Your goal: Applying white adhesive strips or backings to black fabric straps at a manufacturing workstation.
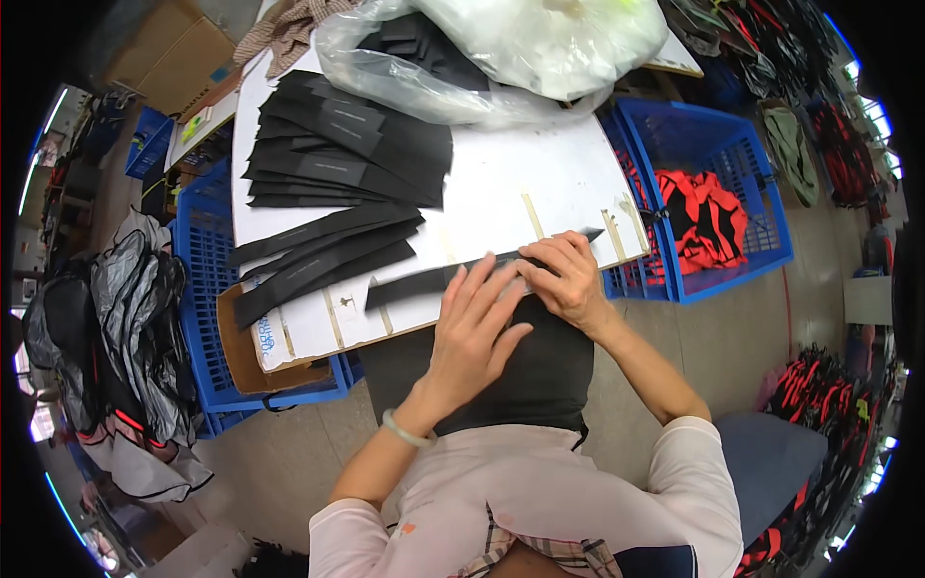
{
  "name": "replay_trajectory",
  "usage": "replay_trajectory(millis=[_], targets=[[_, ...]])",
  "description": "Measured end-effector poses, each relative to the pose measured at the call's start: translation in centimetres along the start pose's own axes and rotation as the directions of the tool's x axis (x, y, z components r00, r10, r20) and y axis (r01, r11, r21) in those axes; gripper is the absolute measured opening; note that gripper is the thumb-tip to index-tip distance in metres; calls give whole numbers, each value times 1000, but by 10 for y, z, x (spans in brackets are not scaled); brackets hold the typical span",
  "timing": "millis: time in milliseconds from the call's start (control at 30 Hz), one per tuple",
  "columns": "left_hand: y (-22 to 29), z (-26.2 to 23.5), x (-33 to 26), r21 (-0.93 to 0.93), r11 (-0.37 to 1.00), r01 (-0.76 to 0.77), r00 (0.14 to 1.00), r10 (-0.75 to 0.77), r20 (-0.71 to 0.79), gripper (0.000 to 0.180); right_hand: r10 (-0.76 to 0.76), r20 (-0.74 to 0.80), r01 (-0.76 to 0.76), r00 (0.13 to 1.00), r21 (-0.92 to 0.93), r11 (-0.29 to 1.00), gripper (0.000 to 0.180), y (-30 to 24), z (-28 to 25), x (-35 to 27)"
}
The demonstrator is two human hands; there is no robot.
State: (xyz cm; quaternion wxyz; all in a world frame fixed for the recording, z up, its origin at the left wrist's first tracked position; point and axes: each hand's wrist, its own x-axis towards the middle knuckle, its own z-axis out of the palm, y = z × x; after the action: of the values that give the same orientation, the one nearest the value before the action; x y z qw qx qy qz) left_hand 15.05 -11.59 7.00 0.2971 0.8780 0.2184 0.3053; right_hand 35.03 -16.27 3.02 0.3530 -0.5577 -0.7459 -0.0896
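A long black fabric strip (414,284) lies along the near edge of a white board (540,183). My left hand (472,332) lies flat with spread fingers pressing on the strip near its middle. My right hand (568,275) pinches and presses the strip's right part, close to the board's edge. A dark garment (544,376) covers my lap under both hands. A pale bead bracelet (403,431) is on my left wrist.
Stacks of black fabric strips (337,154) and a fan of longer strips (318,255) lie on the board. A clear plastic bag (501,48) sits at the back. Blue crates stand left (207,318) and right (732,154), the right one holding red-and-black garments (708,217).
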Motion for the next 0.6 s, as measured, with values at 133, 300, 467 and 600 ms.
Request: replay_trajectory(millis=[133, 300, 467, 600], targets=[[-26, 21, -4, 228, 973, -47, 981, 1, 196, 63, 159, 102, -149, 982, -107, 983, 32, 3, -20, -26], [-26, 28, 5, 182, 982, -42, 975, 0, 221, 60, 268, 147, -240, 952, -185, 953, 40, 16, -36, -48], [-19, 38, 9, 242, 970, -29, 979, -21, 202, 59, 290, 100, -272, 952, -157, 949, 42, 21, -33, -59], [-17, 43, 9, 288, 958, -11, 980, -48, 194, 58, 279, 71, -268, 958, -138, 954, 41, 22, -30, -62]])
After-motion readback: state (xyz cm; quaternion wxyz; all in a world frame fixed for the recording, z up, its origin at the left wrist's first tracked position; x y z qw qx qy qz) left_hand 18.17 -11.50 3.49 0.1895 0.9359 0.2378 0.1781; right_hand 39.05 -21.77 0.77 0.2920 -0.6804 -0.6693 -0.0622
